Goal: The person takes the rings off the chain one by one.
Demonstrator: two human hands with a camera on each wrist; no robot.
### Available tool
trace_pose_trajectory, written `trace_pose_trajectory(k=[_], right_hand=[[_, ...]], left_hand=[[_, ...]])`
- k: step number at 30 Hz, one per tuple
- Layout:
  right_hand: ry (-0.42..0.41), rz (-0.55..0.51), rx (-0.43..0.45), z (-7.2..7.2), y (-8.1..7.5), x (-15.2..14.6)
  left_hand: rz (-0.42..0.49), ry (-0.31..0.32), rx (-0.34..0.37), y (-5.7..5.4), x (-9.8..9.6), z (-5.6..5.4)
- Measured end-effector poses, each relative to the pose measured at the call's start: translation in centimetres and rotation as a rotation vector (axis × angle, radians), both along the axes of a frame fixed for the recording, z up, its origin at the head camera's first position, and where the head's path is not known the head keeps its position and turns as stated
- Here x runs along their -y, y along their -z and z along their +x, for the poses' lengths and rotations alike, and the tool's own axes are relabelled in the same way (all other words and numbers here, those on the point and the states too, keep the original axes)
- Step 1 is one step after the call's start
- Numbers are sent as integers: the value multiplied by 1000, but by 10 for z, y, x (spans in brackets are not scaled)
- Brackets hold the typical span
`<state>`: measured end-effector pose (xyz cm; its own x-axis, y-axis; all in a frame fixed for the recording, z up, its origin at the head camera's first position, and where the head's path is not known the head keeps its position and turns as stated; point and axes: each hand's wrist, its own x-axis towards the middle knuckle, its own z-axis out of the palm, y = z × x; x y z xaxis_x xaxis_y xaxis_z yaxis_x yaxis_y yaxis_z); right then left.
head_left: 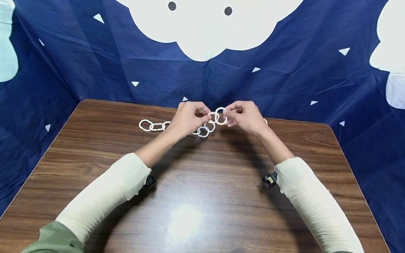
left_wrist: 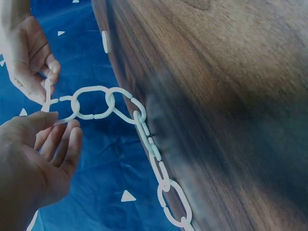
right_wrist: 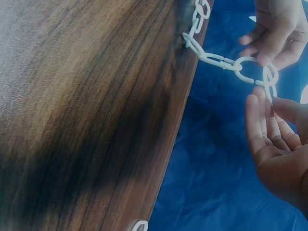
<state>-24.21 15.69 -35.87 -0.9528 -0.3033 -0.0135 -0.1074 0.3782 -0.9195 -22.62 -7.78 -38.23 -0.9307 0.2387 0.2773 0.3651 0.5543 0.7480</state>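
Note:
A chain of white plastic links (left_wrist: 166,185) lies along the table's far edge, its right end raised off the top. My left hand (head_left: 189,117) pinches the link at that raised end between thumb and fingers. My right hand (head_left: 246,116) pinches another white link (right_wrist: 268,94), held nearly upright. The two held links cross each other, and in the right wrist view they look hooked together, though fingers cover part of both. In the head view my left hand and forearm hide the middle of the chain.
A loose white link (right_wrist: 139,224) lies by the table's far edge, mostly behind my right wrist in the head view. Beyond the brown wood-grain table (head_left: 217,208) hangs a dark blue cloth (head_left: 285,89) with white shapes.

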Motion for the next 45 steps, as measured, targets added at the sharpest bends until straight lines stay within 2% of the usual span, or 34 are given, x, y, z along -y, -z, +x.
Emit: trace_pose_trajectory(k=[9,21,31,38,42,45], right_hand=[[4,-11,73,-1,7,-3],[4,-30,106,1,11,-5],[3,-108,146,5,14,-7],[38,-152,175,7,16,-10],[49,-144,176,8,15,-13],[65,-139,163,7,14,-19]], left_hand=[[-5,-6,6,-1,2,0],[-7,-1,-17,-1,1,-1],[-23,1,-49,-2,-2,4],[-39,-9,-83,-2,-6,4],[-44,-3,-89,-2,-6,2],[-47,-36,-86,-2,-2,0]])
